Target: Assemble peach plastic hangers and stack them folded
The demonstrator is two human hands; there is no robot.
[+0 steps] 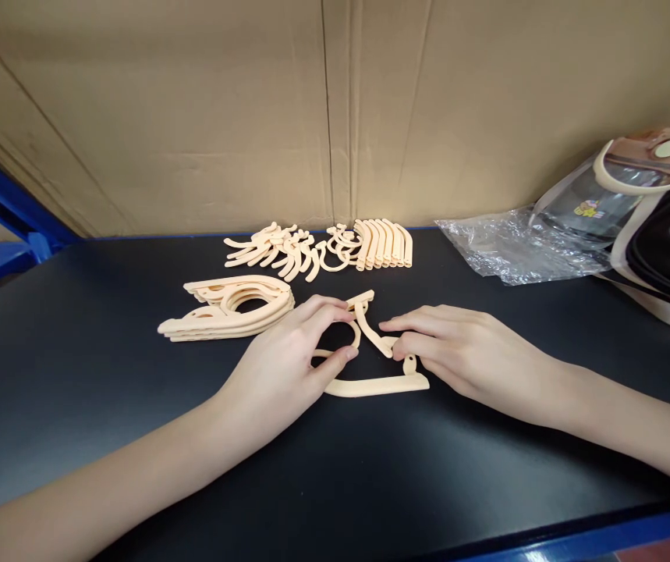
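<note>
Cream frame (378, 385): on the black worktop (311, 468), partly under the left hand (288, 347).
Left hand: thumb and fingers hold the frame's ring.
Right hand (469, 343): pinches the end of a curved piece (373, 332).
Stack of frames (211, 321): just past the left hand.
Loose parts (293, 254): near the back.
Clear bag (487, 246): far right, beside a bottle (574, 204).

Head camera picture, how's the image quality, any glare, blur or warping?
In the head view, pale sheen on the black table; in the head view, glints on the plastic bag; in the head view, left hand and right hand look fairly crisp; in the head view, the bottle seems stretched, probably lens distortion.
</note>
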